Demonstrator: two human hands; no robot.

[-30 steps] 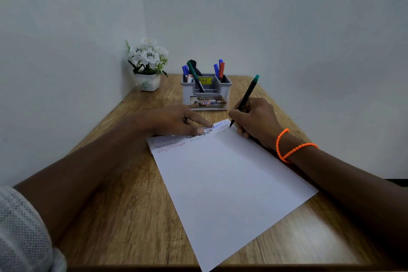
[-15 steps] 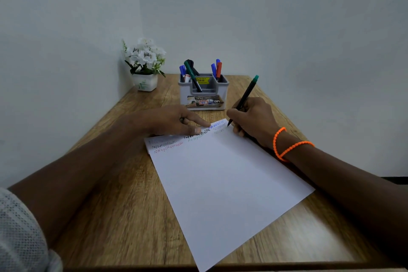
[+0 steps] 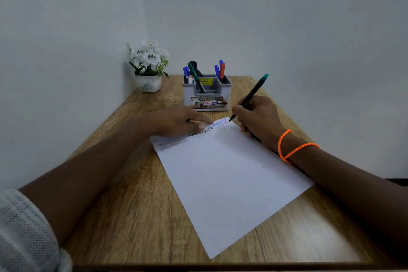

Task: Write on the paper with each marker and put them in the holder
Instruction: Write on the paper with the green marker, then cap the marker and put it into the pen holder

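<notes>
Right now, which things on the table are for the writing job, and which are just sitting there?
For the job:
marker in the right hand
paper, held down by the left hand
holder with markers already in it

Just sitting there:
flowerpot

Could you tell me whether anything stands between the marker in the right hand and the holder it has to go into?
Nothing visible does. The marker in the right hand sits just right of the holder, with only bare table between them. Other markers already fill several compartments.
</notes>
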